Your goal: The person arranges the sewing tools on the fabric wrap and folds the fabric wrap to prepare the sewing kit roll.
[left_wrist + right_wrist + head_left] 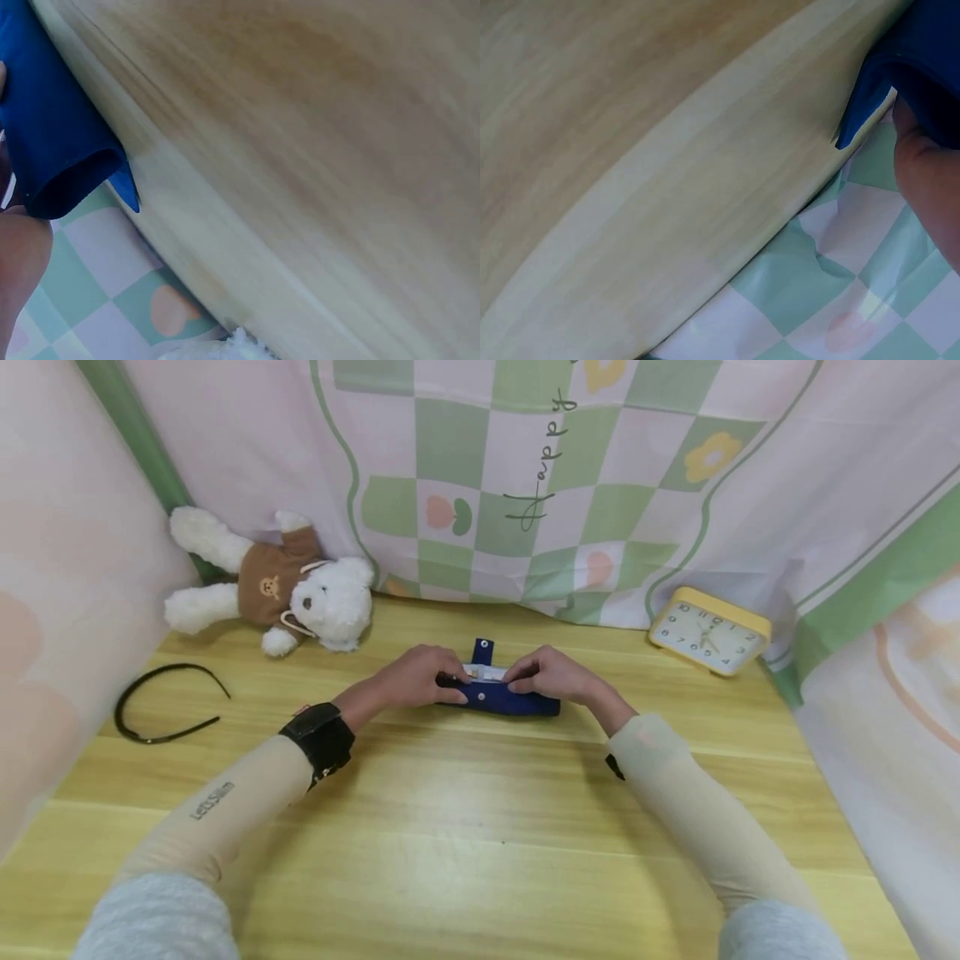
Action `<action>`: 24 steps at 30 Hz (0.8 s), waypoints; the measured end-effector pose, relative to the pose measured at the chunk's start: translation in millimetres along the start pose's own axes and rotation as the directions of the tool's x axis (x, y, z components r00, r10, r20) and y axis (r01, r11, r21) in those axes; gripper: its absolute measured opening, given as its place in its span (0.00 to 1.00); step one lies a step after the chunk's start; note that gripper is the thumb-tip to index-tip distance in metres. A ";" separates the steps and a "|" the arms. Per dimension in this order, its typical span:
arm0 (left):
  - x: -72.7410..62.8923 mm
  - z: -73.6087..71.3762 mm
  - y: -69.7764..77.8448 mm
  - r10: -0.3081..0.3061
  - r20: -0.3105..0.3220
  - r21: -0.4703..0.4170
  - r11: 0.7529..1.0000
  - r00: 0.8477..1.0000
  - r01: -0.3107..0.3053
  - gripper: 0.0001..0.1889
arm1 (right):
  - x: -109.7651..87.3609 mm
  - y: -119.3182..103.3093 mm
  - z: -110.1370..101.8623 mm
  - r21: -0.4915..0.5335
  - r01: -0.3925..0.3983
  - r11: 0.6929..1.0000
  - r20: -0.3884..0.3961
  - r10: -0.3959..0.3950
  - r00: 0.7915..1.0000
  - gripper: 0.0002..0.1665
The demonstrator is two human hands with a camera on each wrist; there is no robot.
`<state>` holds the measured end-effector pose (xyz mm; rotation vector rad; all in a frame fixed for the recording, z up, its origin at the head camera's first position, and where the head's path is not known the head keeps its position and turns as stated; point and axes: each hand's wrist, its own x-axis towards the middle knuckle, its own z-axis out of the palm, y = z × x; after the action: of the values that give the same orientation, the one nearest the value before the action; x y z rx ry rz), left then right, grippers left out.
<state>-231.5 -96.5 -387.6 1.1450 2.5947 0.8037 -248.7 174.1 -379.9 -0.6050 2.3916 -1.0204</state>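
Note:
A dark blue snap pouch (502, 702) lies crosswise on the table between the two hands. Its tab (483, 652) with a metal snap points away at the back, and a matching snap sits on the front. Between the hands a pale lining or content shows in the opening. My left hand (422, 677) grips the pouch near its left end, my right hand (553, 673) near its right end. In the left wrist view the pouch (60, 120) is curled with a hollow end. The right wrist view shows the fingers (934, 176) at the edge of the pouch (930, 52).
On the wooden table (450, 860), a white plush bear (277, 577) in a brown top lies at the back left. A black headband (127, 702) is at the left. A yellow alarm clock (708, 631) stands at the back right, by the checked curtain (525, 468).

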 end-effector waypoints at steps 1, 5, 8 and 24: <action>0.0 0.2 -0.2 -0.003 -0.005 -0.004 1.000 1.000 0.003 0.16 | 0.3 -0.1 0.3 -0.022 0.017 1.000 -0.010 -0.017 1.000 0.13; 1.1 1.9 -3.4 -0.007 -0.028 -0.019 1.000 1.000 0.006 0.15 | -0.9 -5.4 1.4 -0.115 0.112 0.987 -0.083 -0.122 0.989 0.12; 1.8 2.6 -6.5 -0.020 -0.037 -0.034 0.999 0.999 0.018 0.14 | -3.5 -13.4 3.0 -0.159 0.169 0.973 -0.128 -0.190 0.973 0.13; 3.4 7.3 -19.0 -0.021 -0.037 -0.013 1.000 0.999 0.021 0.14 | 1.8 -13.0 14.4 -0.289 0.148 0.946 -0.060 -0.172 0.983 0.13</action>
<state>-243.0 -101.6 -404.0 1.1078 2.6237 0.8435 -239.2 157.1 -379.5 -0.8872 2.6227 -0.7835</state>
